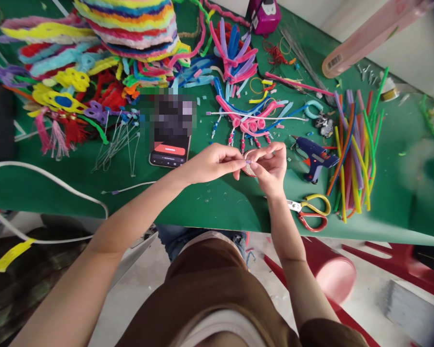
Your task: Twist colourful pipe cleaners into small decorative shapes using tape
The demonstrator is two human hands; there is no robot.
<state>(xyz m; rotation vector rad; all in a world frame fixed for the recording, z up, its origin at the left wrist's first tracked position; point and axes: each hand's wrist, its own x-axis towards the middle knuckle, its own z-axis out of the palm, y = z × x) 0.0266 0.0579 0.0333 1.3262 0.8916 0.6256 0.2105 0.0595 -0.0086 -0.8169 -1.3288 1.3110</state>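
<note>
Just below the pink beaded ornament (244, 123), over the green table (210, 202), my left hand (211, 164) and right hand (271, 166) meet, fingers closed in a pinch on a small round piece (249, 166) between them. What exactly my fingertips grip, I cannot tell. I think the piece could slip and drop off the table edge near me. Right of the ornament lies the glue gun (315, 158); its nozzle could burn my wrist.
</note>
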